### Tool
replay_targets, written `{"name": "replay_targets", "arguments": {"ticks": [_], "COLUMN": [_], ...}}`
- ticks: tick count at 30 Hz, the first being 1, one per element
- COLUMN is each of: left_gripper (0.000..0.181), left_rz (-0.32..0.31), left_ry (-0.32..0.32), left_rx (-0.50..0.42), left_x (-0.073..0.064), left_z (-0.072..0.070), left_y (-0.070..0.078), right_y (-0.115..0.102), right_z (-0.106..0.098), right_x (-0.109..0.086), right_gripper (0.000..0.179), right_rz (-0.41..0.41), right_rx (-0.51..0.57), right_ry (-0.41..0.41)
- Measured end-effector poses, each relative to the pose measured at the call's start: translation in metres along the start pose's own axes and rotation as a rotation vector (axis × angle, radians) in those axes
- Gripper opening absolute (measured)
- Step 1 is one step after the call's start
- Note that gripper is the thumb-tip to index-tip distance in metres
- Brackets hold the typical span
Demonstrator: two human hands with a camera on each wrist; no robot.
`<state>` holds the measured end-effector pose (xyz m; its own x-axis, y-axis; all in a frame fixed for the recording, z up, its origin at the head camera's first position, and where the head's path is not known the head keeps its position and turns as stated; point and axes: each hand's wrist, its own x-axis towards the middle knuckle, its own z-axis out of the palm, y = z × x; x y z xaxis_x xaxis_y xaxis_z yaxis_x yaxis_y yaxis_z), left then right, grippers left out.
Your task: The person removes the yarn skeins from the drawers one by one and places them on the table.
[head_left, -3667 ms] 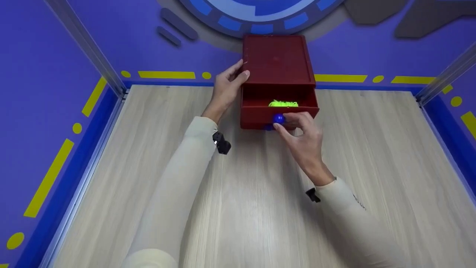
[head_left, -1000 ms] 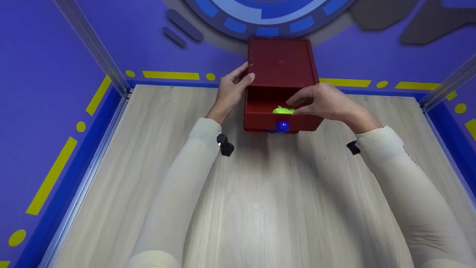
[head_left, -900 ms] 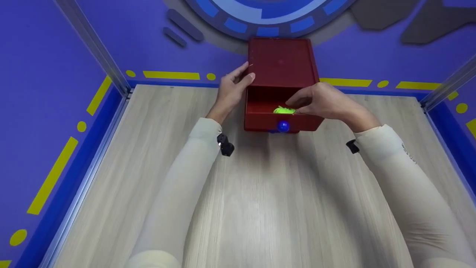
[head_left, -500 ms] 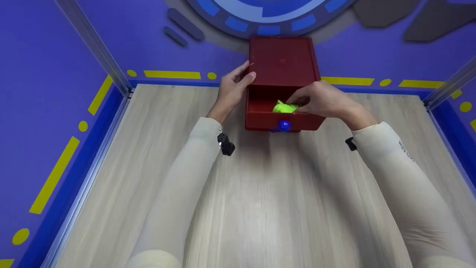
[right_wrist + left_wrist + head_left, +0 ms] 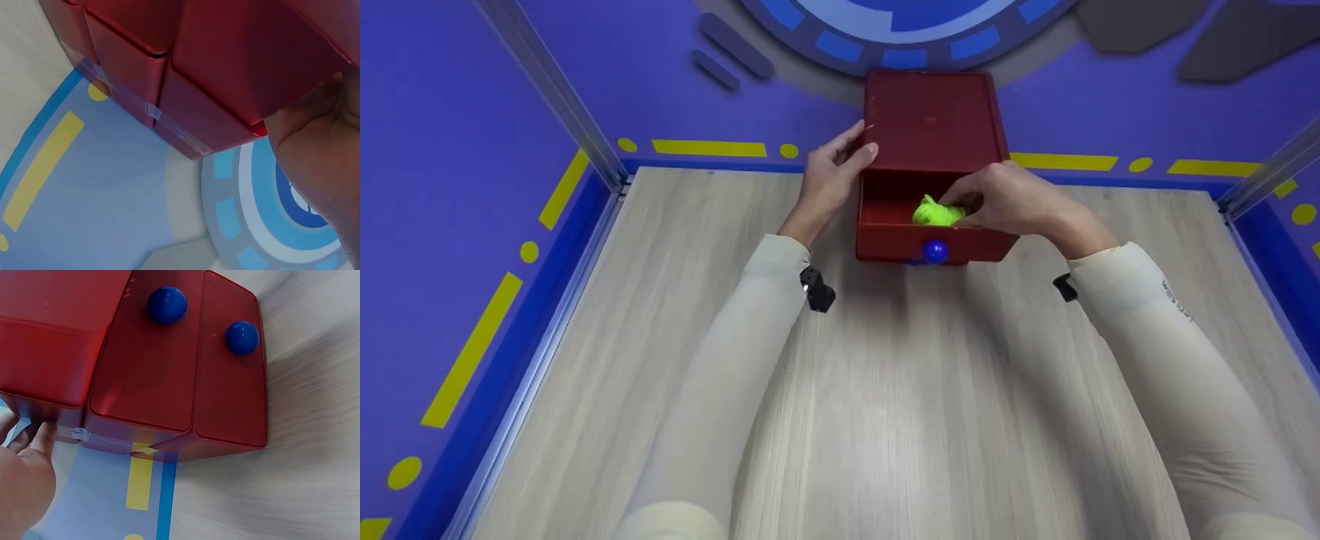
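Note:
A dark red drawer cabinet (image 5: 930, 116) stands against the back wall, its top drawer (image 5: 889, 241) pulled out. On the drawer's front is a round blue knob (image 5: 935, 252). Inside lies a bright yellow-green bundle (image 5: 931, 213) that looks like yarn or cord. My right hand (image 5: 1020, 199) reaches over the drawer's right side and pinches the bundle between thumb and fingers; the fingertips are partly hidden. My left hand (image 5: 829, 184) rests against the cabinet's left side, its fingers (image 5: 43, 439) touching the red wall in the left wrist view.
Below the pulled-out drawer, further drawer fronts (image 5: 149, 365) with blue knobs (image 5: 242, 338) show in the left wrist view. Clear tape (image 5: 152, 111) runs along the cabinet's side. A wood-grain table (image 5: 870, 420) lies in front, bounded by blue printed walls (image 5: 442, 150).
My right hand has gone from the blue knob into the drawer and taken hold of the yellow-green bundle, which has risen slightly. The left hand stays on the cabinet's side.

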<state>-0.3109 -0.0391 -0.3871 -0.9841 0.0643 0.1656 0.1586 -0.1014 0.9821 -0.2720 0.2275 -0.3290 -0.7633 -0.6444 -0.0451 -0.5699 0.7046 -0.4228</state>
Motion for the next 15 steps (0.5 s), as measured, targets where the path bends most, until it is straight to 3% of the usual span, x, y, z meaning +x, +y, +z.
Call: {"name": "replay_targets", "arguments": {"ticks": [7, 15], "left_gripper": [0.054, 0.055], "left_rz": [-0.007, -0.014], "left_ry": [0.004, -0.004], "left_rx": [0.001, 0.018], "left_x": [-0.0001, -0.0002], "left_z": [-0.0006, -0.0002], "left_y": [0.0008, 0.0008], "right_y": [-0.0003, 0.0046], "right_z": [-0.0009, 0.0018], "right_x": [0.0015, 0.0005], "right_gripper": [0.033, 0.032], "right_rz": [-0.011, -0.025], "right_rx": [-0.021, 0.017], "right_ry": [-0.011, 0.044]}}
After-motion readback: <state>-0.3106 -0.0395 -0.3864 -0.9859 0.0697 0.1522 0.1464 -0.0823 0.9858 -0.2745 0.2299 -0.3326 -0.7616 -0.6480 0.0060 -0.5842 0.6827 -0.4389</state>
